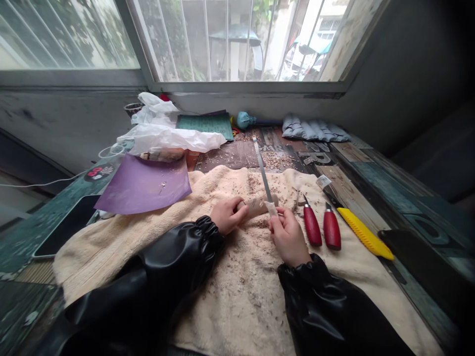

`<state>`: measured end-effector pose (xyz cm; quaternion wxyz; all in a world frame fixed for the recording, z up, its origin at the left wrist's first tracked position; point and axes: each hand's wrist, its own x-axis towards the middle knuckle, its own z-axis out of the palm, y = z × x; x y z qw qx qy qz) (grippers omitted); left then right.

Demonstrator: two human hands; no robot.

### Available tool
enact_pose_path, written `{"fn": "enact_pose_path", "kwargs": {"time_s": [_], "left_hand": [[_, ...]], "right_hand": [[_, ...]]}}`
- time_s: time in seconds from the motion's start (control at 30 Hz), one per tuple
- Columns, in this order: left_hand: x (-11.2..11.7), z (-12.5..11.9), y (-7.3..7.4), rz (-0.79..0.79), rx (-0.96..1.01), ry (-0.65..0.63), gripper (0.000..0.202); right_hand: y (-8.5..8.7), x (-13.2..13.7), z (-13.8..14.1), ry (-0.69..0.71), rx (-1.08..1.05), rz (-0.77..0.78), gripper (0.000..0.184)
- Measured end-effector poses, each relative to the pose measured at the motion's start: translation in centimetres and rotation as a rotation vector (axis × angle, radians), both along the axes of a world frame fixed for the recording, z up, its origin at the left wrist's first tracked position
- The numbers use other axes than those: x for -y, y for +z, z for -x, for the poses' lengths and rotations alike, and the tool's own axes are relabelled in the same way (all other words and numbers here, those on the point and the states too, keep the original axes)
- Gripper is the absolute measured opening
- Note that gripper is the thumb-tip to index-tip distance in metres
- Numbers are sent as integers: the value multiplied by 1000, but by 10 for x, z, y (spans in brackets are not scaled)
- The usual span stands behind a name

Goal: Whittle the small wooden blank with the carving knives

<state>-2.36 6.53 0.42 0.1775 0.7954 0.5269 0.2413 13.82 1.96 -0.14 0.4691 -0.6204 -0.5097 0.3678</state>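
My left hand (228,216) is closed around the left end of a short, light brown piece of wood (255,207) lying on a beige towel (211,296). My right hand (289,237) pinches the whitish wrapped end of a long, narrow hacksaw blade (262,170). The blade crosses over the right part of the wood and points away toward the window; its teeth are too small to make out. Right of that hand lie two carving knives with red handles (312,225) (332,230). Wood shavings are scattered over the towel.
Farther right are a yellow-handled tool (365,233) and a dark flat object (419,267). Purple sandpaper (146,185) partly covers a tablet (67,227) at left. White plastic bags (166,136), a green sheet (206,124) and a grey padded bundle (315,129) line the back.
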Motion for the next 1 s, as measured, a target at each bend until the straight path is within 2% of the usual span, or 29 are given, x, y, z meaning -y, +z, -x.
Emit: {"fn": "enact_pose_path", "kwargs": {"time_s": [0.17,0.33,0.5,0.7,1.0], "left_hand": [[-2,0,-2,-1,4,161,32],[-2,-1,-3,-103,-36,104,29],[-3,-1,-1,-167,30,63,19],[-4,0,-3,-221,126,44,26],[-5,-1,-6,-322,154,-42,27]], "right_hand": [[8,2,-1,-13,229,13,32],[21,9,0,10,574,-14,32],[21,12,-3,65,779,-63,35],[23,13,-7,95,845,-40,36],[20,15,-7,139,857,-128,41]]}}
